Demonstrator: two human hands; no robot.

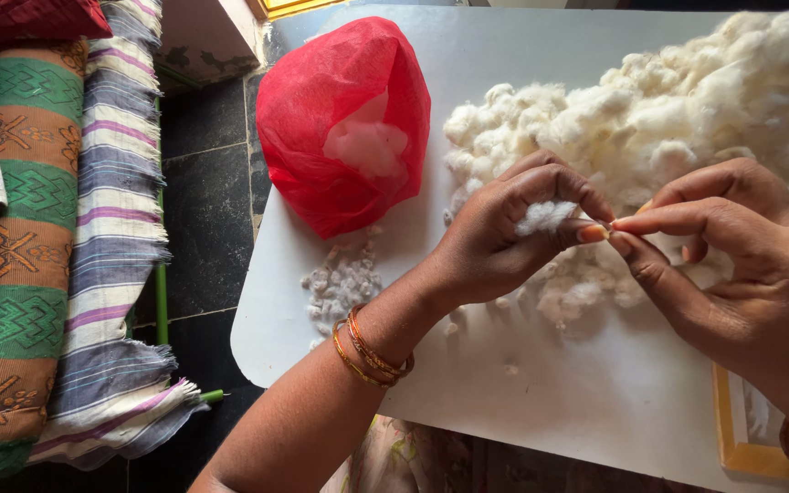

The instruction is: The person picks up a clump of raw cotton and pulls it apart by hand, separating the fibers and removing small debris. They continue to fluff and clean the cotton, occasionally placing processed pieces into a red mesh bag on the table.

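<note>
Woven cloth in green, brown and purple stripes (57, 246) lies folded at the far left on the dark floor (207, 210). Next comes a white board (595, 402), and on it a red mesh bag (344, 128) with white cotton inside, and below the bag a small heap of greyish seeds (340, 283). The left hand (504, 242), with orange bangles (372, 351) on the wrist, is closed around a small cotton tuft (545, 216), soft and fluffy. The right hand (732, 256) pinches its thumb and forefinger together, tip against the left fingertips. Behind both hands a big pile of raw cotton (668, 110) spreads
</note>
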